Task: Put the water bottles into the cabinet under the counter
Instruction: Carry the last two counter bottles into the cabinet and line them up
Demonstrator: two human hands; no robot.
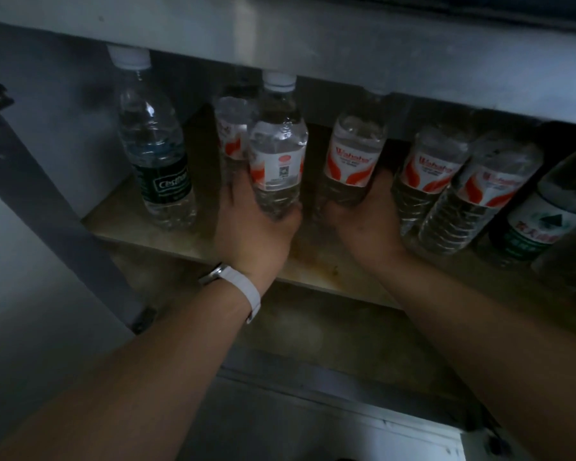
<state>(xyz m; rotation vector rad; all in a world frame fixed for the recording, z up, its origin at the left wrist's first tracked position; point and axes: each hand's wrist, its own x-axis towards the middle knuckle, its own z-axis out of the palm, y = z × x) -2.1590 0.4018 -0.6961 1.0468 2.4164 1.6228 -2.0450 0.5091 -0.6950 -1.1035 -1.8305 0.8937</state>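
Inside the dark cabinet, my left hand [253, 227] grips the base of a red-and-white labelled water bottle [278, 151], held upright over the wooden shelf [313, 267]. My right hand [363, 221] wraps the bottom of a second red-labelled bottle [353, 154] just to its right. Another like bottle [230, 128] stands behind the left one. Two more red-labelled bottles [426, 171] [479, 194] lean at the right. A dark-labelled bottle [157, 154] stands alone at the left.
A green-labelled bottle [539, 224] stands at the far right of the shelf. The counter's underside [313, 38] hangs low over the bottle caps. The open cabinet door [47, 201] and its hinge sit at the left. A white watch band circles my left wrist.
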